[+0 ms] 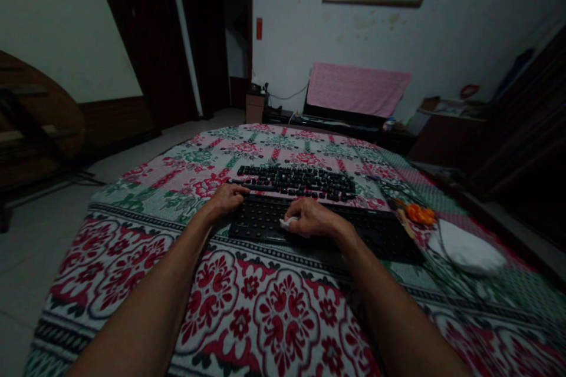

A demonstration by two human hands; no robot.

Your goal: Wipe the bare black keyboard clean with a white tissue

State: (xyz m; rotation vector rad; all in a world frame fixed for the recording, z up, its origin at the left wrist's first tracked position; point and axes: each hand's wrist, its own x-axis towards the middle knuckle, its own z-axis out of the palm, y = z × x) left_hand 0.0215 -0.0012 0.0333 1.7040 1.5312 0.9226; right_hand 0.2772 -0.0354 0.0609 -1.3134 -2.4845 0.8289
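A black computer keyboard [265, 237] with its keycaps off lies on the patterned cloth, showing rows of small round key posts. At its upper left corner is my left hand [226, 198], its fingers closed on the edge. My right hand [309, 217] rests over the middle of the keyboard and pinches a crumpled white tissue [289, 222] against the key posts. Behind the keyboard, many loose black keycaps [296, 179] are spread in rough rows. The underside of my right hand is hidden.
Right of the keyboard lie an orange bundle [420, 214], a white cloth or bag [466, 247] and a dark cable [460, 283]. The flowered cloth [283, 318] covers the whole work surface. A pink towel [358, 89] hangs over something by the far wall.
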